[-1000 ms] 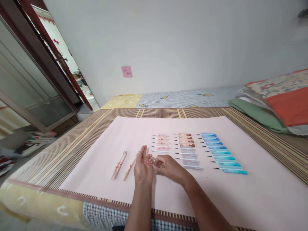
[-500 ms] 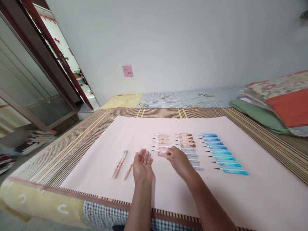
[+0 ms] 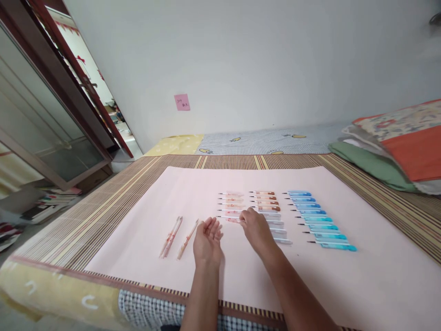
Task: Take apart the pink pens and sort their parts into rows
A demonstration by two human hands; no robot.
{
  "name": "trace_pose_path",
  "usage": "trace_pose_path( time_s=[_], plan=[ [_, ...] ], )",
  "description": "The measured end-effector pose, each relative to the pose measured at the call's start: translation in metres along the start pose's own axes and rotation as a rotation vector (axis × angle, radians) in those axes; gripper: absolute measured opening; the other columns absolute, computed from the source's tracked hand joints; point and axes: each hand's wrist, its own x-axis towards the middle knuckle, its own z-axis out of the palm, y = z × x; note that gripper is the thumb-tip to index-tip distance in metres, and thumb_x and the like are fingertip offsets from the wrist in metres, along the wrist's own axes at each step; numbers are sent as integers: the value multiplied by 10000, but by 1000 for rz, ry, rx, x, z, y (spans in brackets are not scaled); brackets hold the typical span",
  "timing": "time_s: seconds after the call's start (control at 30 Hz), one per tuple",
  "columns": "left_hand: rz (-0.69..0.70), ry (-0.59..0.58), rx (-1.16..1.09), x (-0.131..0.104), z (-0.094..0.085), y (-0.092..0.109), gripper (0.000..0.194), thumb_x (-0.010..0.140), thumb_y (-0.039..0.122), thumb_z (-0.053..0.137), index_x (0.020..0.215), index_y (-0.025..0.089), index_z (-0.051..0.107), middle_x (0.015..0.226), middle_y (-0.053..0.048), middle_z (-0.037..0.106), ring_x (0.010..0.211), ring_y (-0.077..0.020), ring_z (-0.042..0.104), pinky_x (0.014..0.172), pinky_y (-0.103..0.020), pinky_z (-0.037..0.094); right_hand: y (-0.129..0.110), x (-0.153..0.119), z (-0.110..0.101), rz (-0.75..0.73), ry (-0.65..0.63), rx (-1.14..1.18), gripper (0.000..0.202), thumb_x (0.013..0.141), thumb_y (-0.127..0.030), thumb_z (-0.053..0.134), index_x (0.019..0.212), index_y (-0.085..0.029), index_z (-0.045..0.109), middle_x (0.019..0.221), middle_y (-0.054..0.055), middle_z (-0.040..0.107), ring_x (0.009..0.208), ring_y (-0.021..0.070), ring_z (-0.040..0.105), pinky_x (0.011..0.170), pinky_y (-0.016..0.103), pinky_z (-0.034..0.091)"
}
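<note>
My left hand (image 3: pixel 208 241) is palm up with its fingers spread, holding nothing. Just right of it, my right hand (image 3: pixel 257 230) is closed in a pinch over the end of a pink-patterned pen (image 3: pixel 233 220), the lowest in the left column. More pink and peach pens (image 3: pixel 234 200) lie above it, their dark tips facing left. Left of my left hand lies a pale pen with an orange-red pattern (image 3: pixel 188 240), and beyond it a pair of similar pens (image 3: pixel 171 236). My right hand partly hides the grey pens (image 3: pixel 280 232) behind it.
Brown-ended pens (image 3: pixel 268 202) form a middle column, blue and turquoise pens (image 3: pixel 320 220) a right one. They lie on a pink sheet (image 3: pixel 138 220) over a striped mat (image 3: pixel 86 216). Folded cushions (image 3: pixel 389 161) are at the right. A wall (image 3: pixel 248 64) with a pink note (image 3: pixel 182 102) stands behind.
My left hand has moved slightly right, uncovering more of the pale pen beside it. My right hand stays pinched at the pink pen, shifted only a little.
</note>
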Motion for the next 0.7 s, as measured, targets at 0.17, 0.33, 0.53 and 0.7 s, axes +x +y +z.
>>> trace_pose_path(
  time_s=[0.17, 0.33, 0.53, 0.7],
  plan=[
    [-2, 13, -8, -2, 0, 0, 245, 990, 214, 513, 829, 130, 677, 894, -101, 719, 725, -139, 710, 533, -199, 508, -1, -1, 2, -3, 58, -6, 165, 913, -68, 596, 818, -198, 634, 913, 36, 645, 807, 169, 568, 721, 293, 300],
    [-3, 25, -17, -4, 1, 0, 221, 968, 188, 527, 819, 133, 680, 894, -98, 719, 736, -140, 712, 537, -199, 509, -3, -2, 2, -19, 75, 11, 167, 894, -54, 596, 816, -198, 630, 915, 27, 639, 786, 160, 556, 723, 285, 302],
    [-5, 22, -24, -3, 1, -1, 206, 945, 157, 531, 810, 128, 684, 884, -100, 720, 713, -134, 708, 529, -193, 504, -3, -1, 2, -29, 59, -7, 187, 924, -83, 582, 786, -196, 636, 889, 23, 641, 769, 152, 560, 732, 283, 302],
    [-6, 17, -31, -1, -1, -2, 177, 920, 130, 542, 815, 133, 685, 870, -94, 724, 695, -128, 709, 520, -181, 500, -4, -1, 3, -12, 50, -50, 200, 965, -117, 558, 803, -193, 648, 903, 32, 656, 784, 156, 573, 733, 295, 297]
  ],
)
